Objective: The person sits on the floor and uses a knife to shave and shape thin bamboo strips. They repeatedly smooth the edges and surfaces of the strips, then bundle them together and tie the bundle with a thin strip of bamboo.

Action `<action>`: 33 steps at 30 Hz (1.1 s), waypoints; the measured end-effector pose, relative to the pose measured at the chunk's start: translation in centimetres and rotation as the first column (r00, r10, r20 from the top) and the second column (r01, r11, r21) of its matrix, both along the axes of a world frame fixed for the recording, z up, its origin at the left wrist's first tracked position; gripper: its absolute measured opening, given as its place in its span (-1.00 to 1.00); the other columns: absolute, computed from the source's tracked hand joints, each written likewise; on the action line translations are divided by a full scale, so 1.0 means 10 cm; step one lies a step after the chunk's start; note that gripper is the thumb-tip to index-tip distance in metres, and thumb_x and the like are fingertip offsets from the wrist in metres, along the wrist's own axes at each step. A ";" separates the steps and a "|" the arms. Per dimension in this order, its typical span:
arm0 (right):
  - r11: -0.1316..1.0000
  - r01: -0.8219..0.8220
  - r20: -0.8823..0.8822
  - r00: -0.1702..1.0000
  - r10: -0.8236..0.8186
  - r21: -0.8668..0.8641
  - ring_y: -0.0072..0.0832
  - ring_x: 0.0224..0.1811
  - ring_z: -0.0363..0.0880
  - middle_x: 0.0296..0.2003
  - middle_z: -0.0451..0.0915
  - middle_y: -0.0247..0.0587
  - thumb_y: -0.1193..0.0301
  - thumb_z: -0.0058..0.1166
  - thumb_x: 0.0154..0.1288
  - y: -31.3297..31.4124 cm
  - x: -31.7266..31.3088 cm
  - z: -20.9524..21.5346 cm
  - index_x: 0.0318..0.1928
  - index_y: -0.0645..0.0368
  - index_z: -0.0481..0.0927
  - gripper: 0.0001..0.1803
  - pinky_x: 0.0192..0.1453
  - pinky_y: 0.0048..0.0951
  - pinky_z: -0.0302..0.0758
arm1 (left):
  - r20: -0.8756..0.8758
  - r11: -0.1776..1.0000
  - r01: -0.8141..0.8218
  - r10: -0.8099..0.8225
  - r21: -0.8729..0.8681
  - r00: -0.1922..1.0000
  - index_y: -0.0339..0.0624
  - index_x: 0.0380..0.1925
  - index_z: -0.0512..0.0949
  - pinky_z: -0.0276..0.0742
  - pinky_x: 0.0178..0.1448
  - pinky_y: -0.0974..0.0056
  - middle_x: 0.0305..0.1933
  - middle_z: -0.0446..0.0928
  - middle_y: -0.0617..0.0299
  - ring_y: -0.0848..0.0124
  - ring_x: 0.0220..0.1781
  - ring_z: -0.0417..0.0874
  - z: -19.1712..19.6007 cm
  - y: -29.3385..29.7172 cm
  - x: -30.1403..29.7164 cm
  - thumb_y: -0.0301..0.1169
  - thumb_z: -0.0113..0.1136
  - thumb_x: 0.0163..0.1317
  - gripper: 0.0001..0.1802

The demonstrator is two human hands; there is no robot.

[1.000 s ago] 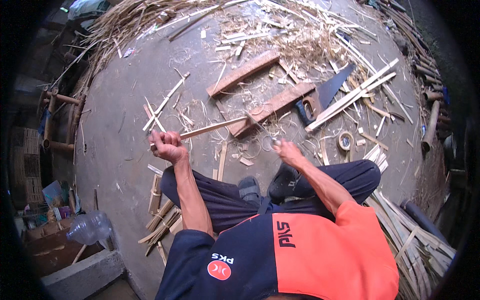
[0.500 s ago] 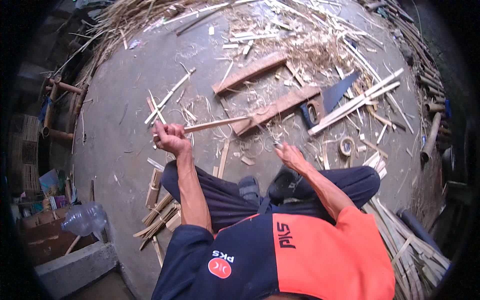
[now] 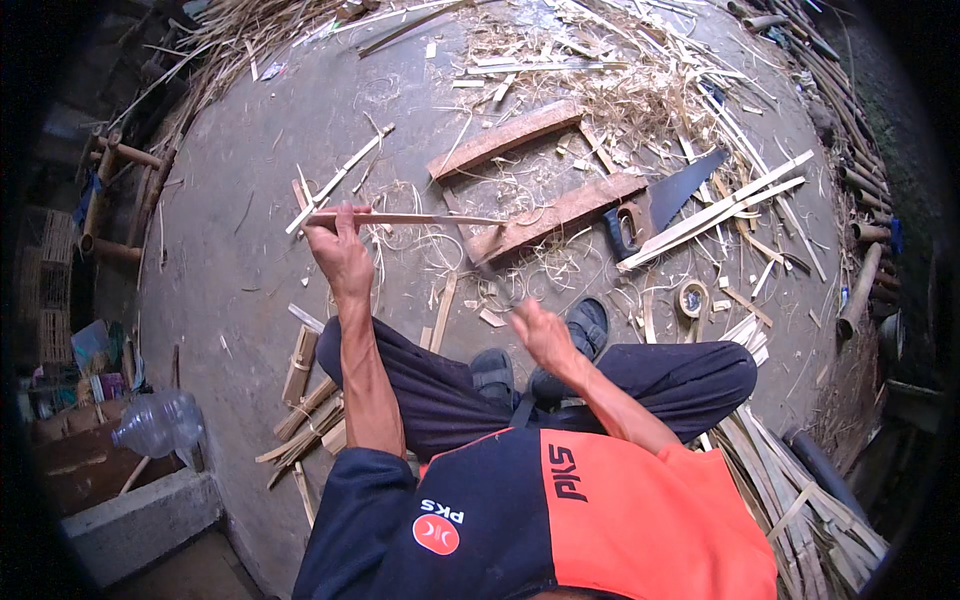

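Observation:
I sit cross-legged on a concrete floor. My left hand point(image 3: 340, 252) is raised in front of me, shut on one end of a thin bamboo strip point(image 3: 420, 218) that runs level to the right. My right hand point(image 3: 540, 335) is lower, above my knee, and blurred by motion. It grips what looks like a dark knife point(image 3: 490, 272) whose blade points up toward the strip's right end. Whether the blade touches the strip is unclear.
Two brown wooden slabs point(image 3: 505, 140) point(image 3: 565, 213) lie ahead among shavings, with a hand saw point(image 3: 655, 205) and a tape roll point(image 3: 690, 298) to the right. Bamboo slats are piled at right point(image 3: 800, 500), short pieces at left point(image 3: 300, 400), and a plastic bottle point(image 3: 160, 425).
My left hand has lifted the bamboo strip up and away from my body. My right hand has moved left and in, toward the strip's far end.

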State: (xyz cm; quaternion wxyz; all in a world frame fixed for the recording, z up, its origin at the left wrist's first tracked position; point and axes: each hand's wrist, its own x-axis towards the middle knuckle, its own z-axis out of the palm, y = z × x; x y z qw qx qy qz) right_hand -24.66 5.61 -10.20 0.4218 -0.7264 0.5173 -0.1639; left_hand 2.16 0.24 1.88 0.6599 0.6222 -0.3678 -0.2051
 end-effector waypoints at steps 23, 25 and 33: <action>1.000 0.020 -0.135 0.991 -0.021 -0.009 0.20 -0.31 0.50 -0.45 0.52 0.30 0.17 -0.10 0.25 -0.06 -0.34 0.00 -0.21 0.35 0.34 -0.59 -0.25 0.04 0.42 | 0.017 0.995 0.031 -0.030 -0.096 0.999 -0.24 -0.31 0.20 0.48 -0.19 0.37 -0.42 0.56 0.08 0.40 -0.33 0.61 -0.14 -0.04 -0.16 -0.38 -0.08 0.31 -0.82; 0.995 0.099 -0.221 0.971 -0.094 0.012 0.20 -0.32 0.50 -0.46 0.51 0.30 0.17 -0.09 0.24 -0.18 -0.52 -0.31 -0.19 0.33 0.32 -0.59 -0.26 0.03 0.42 | -0.001 0.996 -0.002 0.002 -0.095 1.000 -0.23 -0.32 0.19 0.48 -0.22 0.38 -0.43 0.56 0.09 0.42 -0.36 0.60 -0.16 -0.03 -0.14 -0.36 -0.09 0.32 -0.82; 0.991 0.119 -0.311 0.946 -0.097 0.054 0.13 -0.27 0.51 -0.42 0.51 0.32 0.21 -0.12 0.27 -0.29 -0.76 -0.45 -0.16 0.38 0.38 -0.60 -0.26 -0.07 0.43 | 0.004 0.994 -0.009 0.010 -0.108 1.000 -0.26 -0.32 0.25 0.46 -0.22 0.35 -0.45 0.55 0.13 0.40 -0.36 0.60 -0.12 0.00 -0.17 -0.37 -0.09 0.32 -0.83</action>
